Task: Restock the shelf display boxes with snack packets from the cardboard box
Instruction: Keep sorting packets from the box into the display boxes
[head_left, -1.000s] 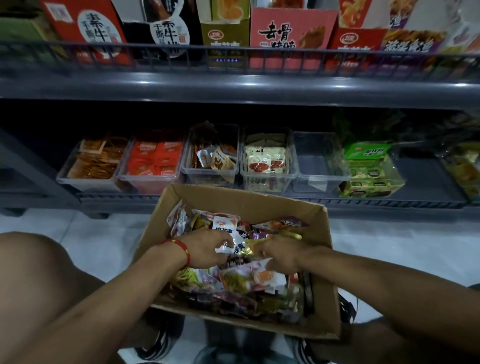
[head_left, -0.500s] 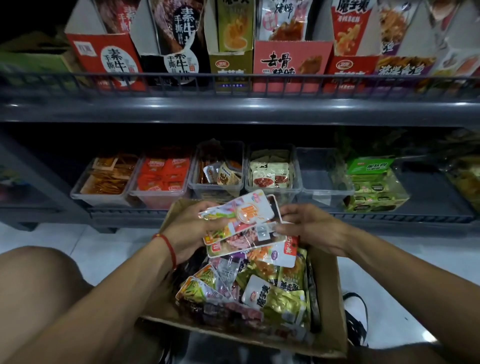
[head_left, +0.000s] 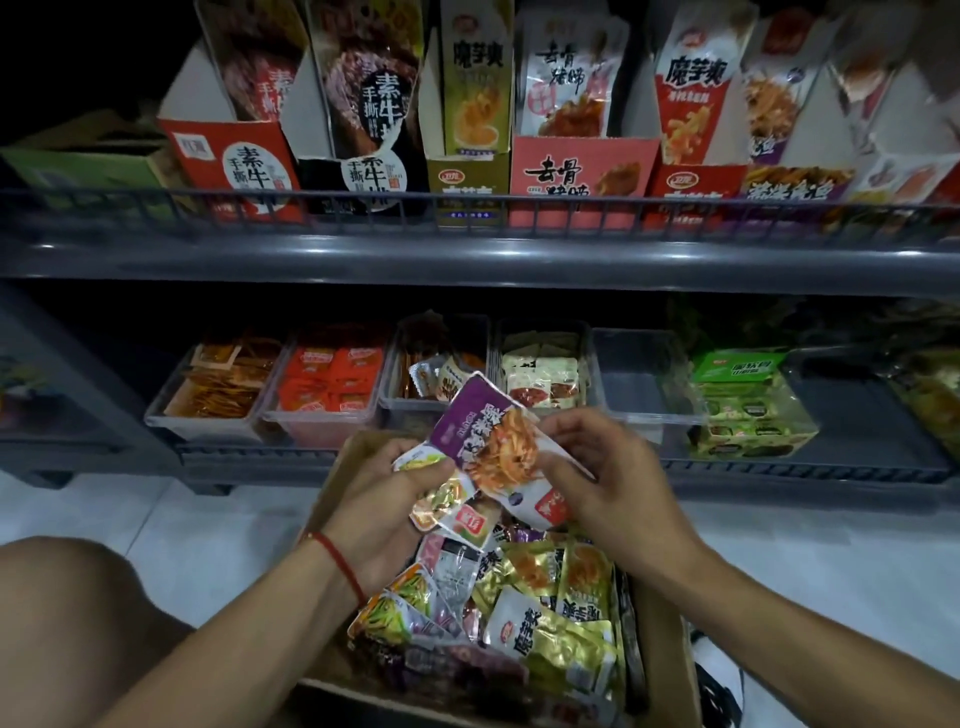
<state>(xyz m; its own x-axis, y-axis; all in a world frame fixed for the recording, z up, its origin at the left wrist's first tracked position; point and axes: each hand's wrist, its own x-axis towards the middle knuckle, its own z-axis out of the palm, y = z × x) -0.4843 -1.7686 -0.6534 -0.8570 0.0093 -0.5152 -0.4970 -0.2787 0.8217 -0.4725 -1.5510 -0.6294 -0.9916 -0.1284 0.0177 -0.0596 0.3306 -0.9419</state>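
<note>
My cardboard box (head_left: 670, 670) is cut off at the bottom edge, and its far wall is hidden behind my hands and the packets I hold. Deep in the lower shelf everything goes dark, so I cannot make out what lies right of the green-labelled pack (head_left: 740, 366). On that shelf I count five clear bins: the first (head_left: 156, 415) holds orange-brown packets, the second (head_left: 311, 423) red ones, the third (head_left: 395, 405) a loose mix, the fourth (head_left: 595, 374) pale packets with red print, and the fifth (head_left: 647, 410) shows nothing inside. Above, behind the wire rail (head_left: 467, 200), I count about seven upright display boxes, the outer ones blurred or in shadow. My left hand (head_left: 379, 514), with a red string (head_left: 337, 566) at the wrist, curls around a fan of small packets (head_left: 441, 499), too overlapped to count. My right hand (head_left: 608, 483) pinches the purple packet (head_left: 488, 441) by its right edge between thumb and fingertips, holding it tilted just above the box, in front of the bins. Both forearms reach in from the bottom corners, over the heaped packets (head_left: 550, 639) in the box.
</note>
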